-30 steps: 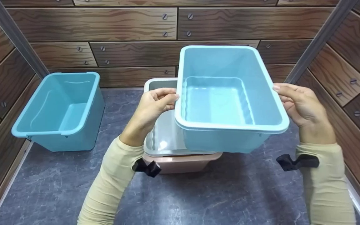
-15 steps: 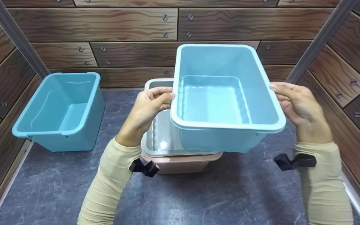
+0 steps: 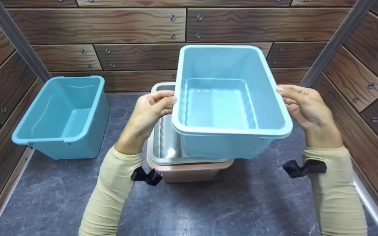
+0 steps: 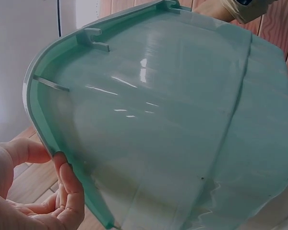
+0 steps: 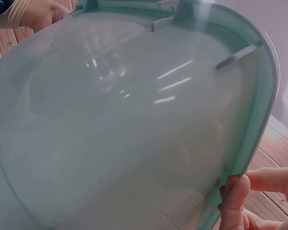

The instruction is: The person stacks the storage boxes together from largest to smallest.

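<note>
Between both hands hangs a light blue plastic storage bin (image 3: 221, 144), raised and tilted so its inside shows in the head view. My left hand (image 3: 148, 114) pinches its left rim between thumb and fingers; my right hand (image 3: 310, 108) pinches the right rim the same way. Both wrist views look at the outer walls and underside of the bin (image 4: 158, 105). Below and partly hidden behind it, a grey bin (image 3: 167, 137) sits nested in a pink bin (image 3: 189, 173). The raised bin overlaps the right part of that stack in the head view.
Off to the left, a darker blue bin (image 3: 61, 131) stands upright on the dark marbled surface (image 3: 208, 209). Wood-patterned panels (image 3: 126, 26) wall in the back and both sides, with grey posts (image 3: 336, 42) at the corners.
Both hands have carried the light blue bin a little to the left and slightly up, further over the grey and pink stack. The darker blue bin has stayed in place.
</note>
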`<state>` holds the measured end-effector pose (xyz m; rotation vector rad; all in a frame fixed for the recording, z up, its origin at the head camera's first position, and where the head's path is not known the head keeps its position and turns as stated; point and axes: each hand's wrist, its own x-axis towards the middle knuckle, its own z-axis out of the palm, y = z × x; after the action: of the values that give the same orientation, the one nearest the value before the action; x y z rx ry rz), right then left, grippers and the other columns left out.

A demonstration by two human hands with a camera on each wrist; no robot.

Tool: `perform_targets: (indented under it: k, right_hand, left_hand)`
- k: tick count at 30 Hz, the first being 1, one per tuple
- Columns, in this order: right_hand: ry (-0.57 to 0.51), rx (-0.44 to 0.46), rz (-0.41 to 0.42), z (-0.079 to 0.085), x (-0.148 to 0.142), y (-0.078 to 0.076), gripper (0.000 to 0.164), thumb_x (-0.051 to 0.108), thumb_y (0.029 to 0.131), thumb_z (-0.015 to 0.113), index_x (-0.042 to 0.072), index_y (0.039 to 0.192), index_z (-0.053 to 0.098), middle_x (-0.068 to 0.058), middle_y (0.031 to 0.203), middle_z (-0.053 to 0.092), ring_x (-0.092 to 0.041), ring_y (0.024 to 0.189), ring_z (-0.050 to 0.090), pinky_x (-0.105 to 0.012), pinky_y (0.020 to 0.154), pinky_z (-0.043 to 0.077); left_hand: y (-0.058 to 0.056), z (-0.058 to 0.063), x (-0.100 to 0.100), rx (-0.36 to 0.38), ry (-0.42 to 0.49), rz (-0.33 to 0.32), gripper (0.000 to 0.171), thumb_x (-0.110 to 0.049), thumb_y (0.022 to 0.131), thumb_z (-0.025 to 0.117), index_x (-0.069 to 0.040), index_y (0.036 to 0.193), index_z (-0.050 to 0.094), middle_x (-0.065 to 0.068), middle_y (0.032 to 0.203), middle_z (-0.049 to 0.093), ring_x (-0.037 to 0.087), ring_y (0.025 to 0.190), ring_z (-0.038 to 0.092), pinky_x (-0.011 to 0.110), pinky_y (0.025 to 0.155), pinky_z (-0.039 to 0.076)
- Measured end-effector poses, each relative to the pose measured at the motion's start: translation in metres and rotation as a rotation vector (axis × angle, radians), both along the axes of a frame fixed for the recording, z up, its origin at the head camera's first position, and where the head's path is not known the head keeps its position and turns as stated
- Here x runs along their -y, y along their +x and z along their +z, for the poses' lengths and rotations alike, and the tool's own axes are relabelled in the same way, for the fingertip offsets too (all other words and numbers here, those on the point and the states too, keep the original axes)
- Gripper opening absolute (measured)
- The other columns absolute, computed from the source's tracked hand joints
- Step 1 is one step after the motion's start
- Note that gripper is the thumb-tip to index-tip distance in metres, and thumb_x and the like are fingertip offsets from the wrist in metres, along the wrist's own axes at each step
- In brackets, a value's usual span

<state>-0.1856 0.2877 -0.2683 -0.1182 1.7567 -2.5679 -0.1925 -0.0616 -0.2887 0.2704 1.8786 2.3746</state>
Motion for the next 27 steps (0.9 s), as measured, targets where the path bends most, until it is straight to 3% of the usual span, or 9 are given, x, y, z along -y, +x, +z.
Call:
perform_targets:
  k: [27]
  right_hand:
    - [0.065, 0.051, 0.002, 0.0, 0.027, -0.01, 0.019, -0.002, 0.091, 0.059, 0.005, 0.082, 0.074, -0.006, 0.079, 0.075, -0.013, 0.071, 0.072, -0.02, 0.069, 0.059]
  left_hand:
    - [-0.001, -0.002, 0.026, 0.011, -0.003, 0.035, 0.034, -0.002, 0.089, 0.053, 0.016, 0.118, 0.054, -0.008, 0.076, 0.067, 0.002, 0.066, 0.062, 0.013, 0.068, 0.054]
